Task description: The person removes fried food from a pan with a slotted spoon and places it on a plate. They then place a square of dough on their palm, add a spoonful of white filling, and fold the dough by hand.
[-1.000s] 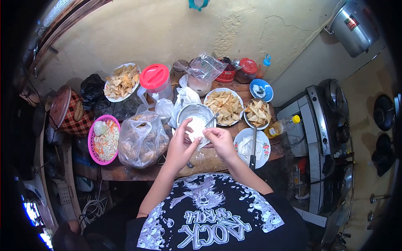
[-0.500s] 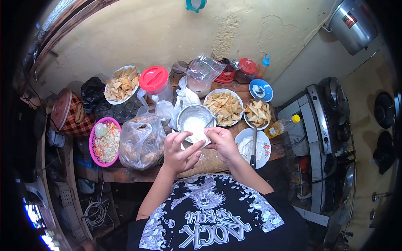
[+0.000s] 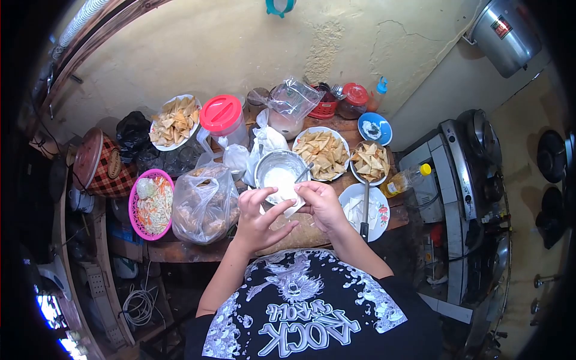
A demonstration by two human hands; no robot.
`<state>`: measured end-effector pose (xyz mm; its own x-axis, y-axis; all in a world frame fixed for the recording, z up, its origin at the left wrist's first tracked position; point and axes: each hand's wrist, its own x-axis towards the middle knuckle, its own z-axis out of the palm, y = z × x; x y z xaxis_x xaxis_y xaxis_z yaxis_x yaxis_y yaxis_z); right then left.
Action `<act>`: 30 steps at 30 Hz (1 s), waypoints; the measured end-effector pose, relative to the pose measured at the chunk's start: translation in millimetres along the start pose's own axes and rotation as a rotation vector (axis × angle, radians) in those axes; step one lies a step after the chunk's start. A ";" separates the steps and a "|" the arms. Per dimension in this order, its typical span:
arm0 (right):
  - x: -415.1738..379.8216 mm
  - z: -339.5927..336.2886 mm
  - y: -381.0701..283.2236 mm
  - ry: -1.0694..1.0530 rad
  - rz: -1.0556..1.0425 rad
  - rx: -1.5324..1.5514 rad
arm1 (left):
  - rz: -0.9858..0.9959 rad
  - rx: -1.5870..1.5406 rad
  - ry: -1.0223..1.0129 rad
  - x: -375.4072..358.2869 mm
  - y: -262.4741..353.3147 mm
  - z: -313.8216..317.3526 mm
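Observation:
A small pale folded wrapper (image 3: 293,209) is pinched between thumb and fingers of my right hand (image 3: 323,207), just in front of the metal bowl. My left hand (image 3: 262,221) is open, its fingers spread, with the index fingertip at the wrapper's edge; whether it touches cannot be made out. Behind both hands stands the metal bowl (image 3: 264,161) of white paste (image 3: 278,178), a spoon handle (image 3: 305,171) leaning out on its right. To the right, a flowered plate (image 3: 379,230) carries white wrapper sheets (image 3: 355,211).
Fried triangular pastries fill a plate (image 3: 321,153), a strainer (image 3: 370,161) and another plate (image 3: 175,120). At left are a pink basket (image 3: 133,219) of shredded vegetables and a plastic bag (image 3: 204,204). An oil bottle (image 3: 405,181) and a stove (image 3: 459,174) are at right.
My left hand's fingers have spread and its thumb has moved away from the wrapper. My right hand keeps its pinch in nearly the same place.

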<state>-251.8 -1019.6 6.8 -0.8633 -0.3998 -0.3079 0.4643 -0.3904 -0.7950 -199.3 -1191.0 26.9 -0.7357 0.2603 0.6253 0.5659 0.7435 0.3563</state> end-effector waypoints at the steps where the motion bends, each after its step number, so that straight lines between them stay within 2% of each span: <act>1: 0.0 0.3 -0.5 0.005 -0.004 0.003 | 0.019 0.010 0.016 -0.6 -3.5 -0.9; 3: -3.0 2.7 -4.9 -0.005 0.004 0.001 | 0.031 -0.014 0.071 -0.5 -4.5 -3.1; 6: -5.1 4.9 -4.5 -0.020 -0.028 -0.037 | 0.025 -0.032 0.048 0.2 -7.2 -7.0; 10: -7.2 13.0 -7.7 -0.024 -0.097 -0.119 | -0.024 -0.056 0.077 6.4 -3.8 -7.3; 15: -7.4 11.2 -11.7 -0.072 -0.084 -0.124 | -0.091 -0.178 0.116 8.8 -5.0 -2.8; 21: -5.1 5.3 -14.7 -0.090 -0.134 -0.135 | 0.044 -0.147 -0.065 18.8 1.2 -14.0; 24: -5.2 4.7 -15.4 -0.093 -0.145 -0.144 | 0.086 -0.092 -0.093 15.7 0.0 -10.9; 27: -8.2 7.9 -19.6 -0.080 -0.117 -0.130 | 0.010 -0.155 -0.072 16.8 5.1 -13.3; 30: -8.8 7.8 -21.1 -0.081 -0.064 -0.100 | -0.190 -0.323 0.035 16.0 12.2 -11.7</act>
<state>-252.5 -1014.3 30.4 -0.8698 -0.4440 -0.2151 0.3835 -0.3344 -0.8609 -199.9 -1184.9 49.4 -0.8286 0.1112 0.5487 0.5133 0.5424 0.6651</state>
